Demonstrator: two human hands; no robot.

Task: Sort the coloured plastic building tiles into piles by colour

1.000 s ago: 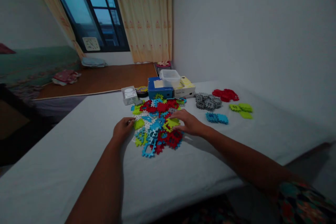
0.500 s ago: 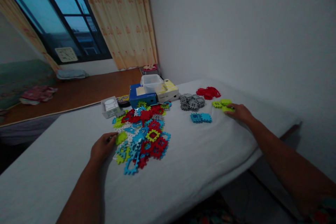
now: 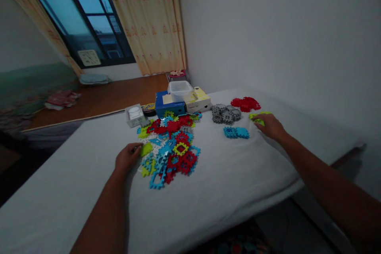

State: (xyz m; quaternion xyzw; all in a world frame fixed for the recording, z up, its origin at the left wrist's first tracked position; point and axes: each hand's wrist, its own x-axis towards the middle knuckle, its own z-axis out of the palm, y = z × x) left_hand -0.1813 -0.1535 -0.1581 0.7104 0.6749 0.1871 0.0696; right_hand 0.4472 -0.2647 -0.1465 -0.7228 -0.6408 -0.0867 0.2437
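A mixed pile of toothed plastic building pieces (image 3: 166, 149) in red, blue, white, grey and yellow-green lies mid-table. At its left edge my left hand (image 3: 127, 158) is closed, its fingertips at the rim of a yellow-green building piece (image 3: 146, 149). Far to the right, my right hand (image 3: 270, 127) is closed over a small group of yellow-green building pieces (image 3: 261, 115), partly hiding them. Near that hand are a blue group (image 3: 236, 132), a grey heap (image 3: 226, 114) and a red heap (image 3: 245, 104).
Behind the mixed pile stand a blue box (image 3: 169, 105), a pale yellow box (image 3: 199, 101) and a clear plastic tub (image 3: 180, 90) on top. A small white box (image 3: 135, 116) and a round dark tin (image 3: 149, 110) sit to their left. A white wall (image 3: 268, 35) borders the table's far right.
The view has shifted, moving the table items rightward in the picture. My right hand has come further over the yellow-green group. My left hand stays at the same yellow-green piece.
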